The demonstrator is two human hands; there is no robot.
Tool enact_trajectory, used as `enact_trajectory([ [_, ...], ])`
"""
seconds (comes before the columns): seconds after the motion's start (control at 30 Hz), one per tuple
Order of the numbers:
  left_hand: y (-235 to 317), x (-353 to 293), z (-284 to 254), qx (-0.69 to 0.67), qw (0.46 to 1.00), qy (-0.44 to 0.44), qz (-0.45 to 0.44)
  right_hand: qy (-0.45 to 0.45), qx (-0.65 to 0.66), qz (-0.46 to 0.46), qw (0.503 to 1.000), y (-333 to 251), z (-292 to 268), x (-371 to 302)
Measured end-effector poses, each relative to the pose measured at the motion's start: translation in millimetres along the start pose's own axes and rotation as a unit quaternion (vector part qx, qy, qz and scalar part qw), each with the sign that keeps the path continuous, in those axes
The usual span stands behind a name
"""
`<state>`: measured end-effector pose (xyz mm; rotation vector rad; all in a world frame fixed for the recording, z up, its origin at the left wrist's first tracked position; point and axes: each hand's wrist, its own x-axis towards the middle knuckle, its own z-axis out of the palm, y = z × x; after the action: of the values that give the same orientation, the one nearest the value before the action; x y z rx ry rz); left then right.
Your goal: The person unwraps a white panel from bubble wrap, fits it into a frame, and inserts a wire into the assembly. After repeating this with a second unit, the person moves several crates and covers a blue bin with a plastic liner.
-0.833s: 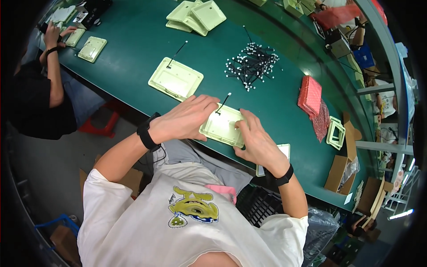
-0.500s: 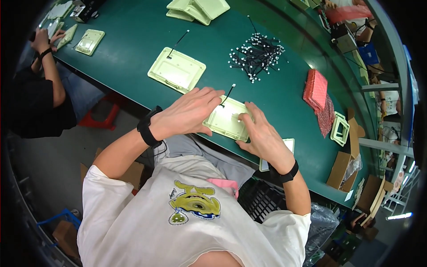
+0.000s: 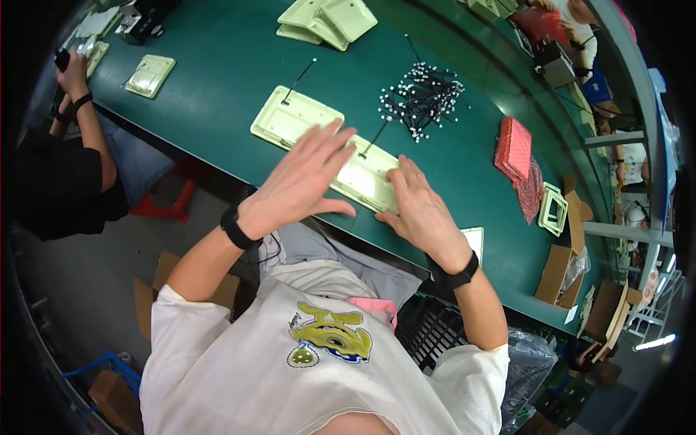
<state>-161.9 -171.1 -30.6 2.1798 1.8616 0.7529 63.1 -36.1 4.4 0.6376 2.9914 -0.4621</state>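
Observation:
A pale green plastic cover (image 3: pixel 367 176) lies face up near the table's front edge, a short black cable with a white connector rising from its far side. My right hand (image 3: pixel 428 210) grips its right end, thumb at the near corner and fingers along the far one. Over its left end hovers my left hand (image 3: pixel 304 177), fingers outstretched and thumb apart, holding nothing. Partly behind those fingers is a second pale green cover (image 3: pixel 290 119), also with a black cable. The two covers' meeting ends are hidden by my left hand.
A heap of black cables (image 3: pixel 422 100) lies beyond the covers on the green table (image 3: pixel 217 94). More covers (image 3: pixel 330 22) are stacked at the back. Red bubble-wrap packaging (image 3: pixel 513 148), pale green frames (image 3: pixel 554 210) and a cardboard box (image 3: pixel 557 272) are at right. A co-worker (image 3: pixel 72 159) sits at left.
The cover in my right hand has shifted left toward the other one. My left hand has come off its left end and spread its fingers. The view has tilted slightly.

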Motion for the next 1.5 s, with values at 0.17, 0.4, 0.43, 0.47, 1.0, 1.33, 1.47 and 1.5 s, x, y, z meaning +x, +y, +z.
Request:
enact_trajectory([
  [0.17,-26,-22,-29,0.077,0.994,0.055,-0.062,0.029,0.015,-0.011,0.999,-26,5,58],
  [0.4,-33,-29,-37,0.089,0.991,0.061,-0.081,0.035,0.052,-0.014,0.998,-61,13,107],
  [0.43,-36,-28,-41,0.095,0.990,0.055,-0.090,0.058,0.060,-0.039,0.996,-63,19,119],
  [0.47,-38,-27,-43,0.099,0.989,0.047,-0.097,0.081,0.068,-0.062,0.993,-64,25,131],
  [1.0,-126,-31,-38,0.215,0.948,0.167,-0.167,0.294,0.038,0.151,0.943,48,-138,-114],
  [1.33,-33,85,-20,0.046,0.969,0.212,-0.121,0.090,0.209,0.408,0.884,100,-14,-164],
  [1.47,-96,142,-52,0.183,0.919,0.281,-0.208,0.161,0.148,0.327,0.919,89,17,-150],
  [1.5,-117,156,-58,0.203,0.900,0.289,-0.255,0.166,0.151,0.321,0.920,82,22,-145],
])
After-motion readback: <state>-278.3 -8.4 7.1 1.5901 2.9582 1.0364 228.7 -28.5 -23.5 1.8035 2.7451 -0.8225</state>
